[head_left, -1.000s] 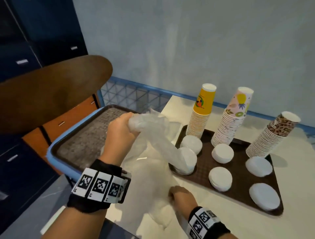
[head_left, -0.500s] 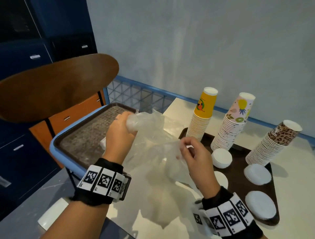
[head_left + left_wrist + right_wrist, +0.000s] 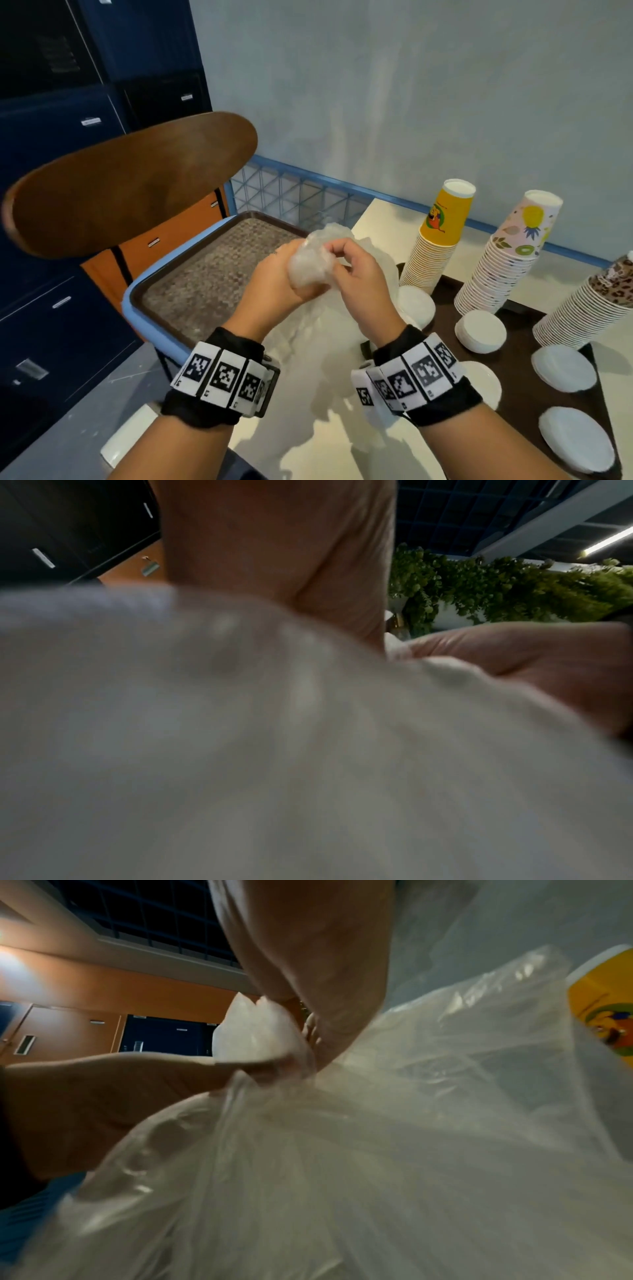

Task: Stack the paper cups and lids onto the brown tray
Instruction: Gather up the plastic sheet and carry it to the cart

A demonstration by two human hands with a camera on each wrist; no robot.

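Observation:
Both hands hold a crumpled clear plastic bag [image 3: 310,270] above the table's left end. My left hand [image 3: 274,277] grips its bunched top, and my right hand [image 3: 356,274] pinches the same bunch from the right. The bag fills the left wrist view [image 3: 274,750] and the right wrist view [image 3: 377,1150]. On the brown tray [image 3: 513,394] stand three upturned cup stacks: yellow [image 3: 442,236], pineapple-print [image 3: 507,253] and leopard-print [image 3: 596,305]. Several white lid stacks [image 3: 481,330] lie in front of them; the bag hides part of one.
A second, blue-rimmed tray [image 3: 205,284] with a mottled inside sits left of the hands on a stand. A brown chair back [image 3: 130,185] rises behind it. A blue rail [image 3: 342,181] runs along the table's far edge by the wall.
My right hand rose from the table and came up to the bunched bag top beside my left hand. The bag is gathered tighter, and the view has shifted closer.

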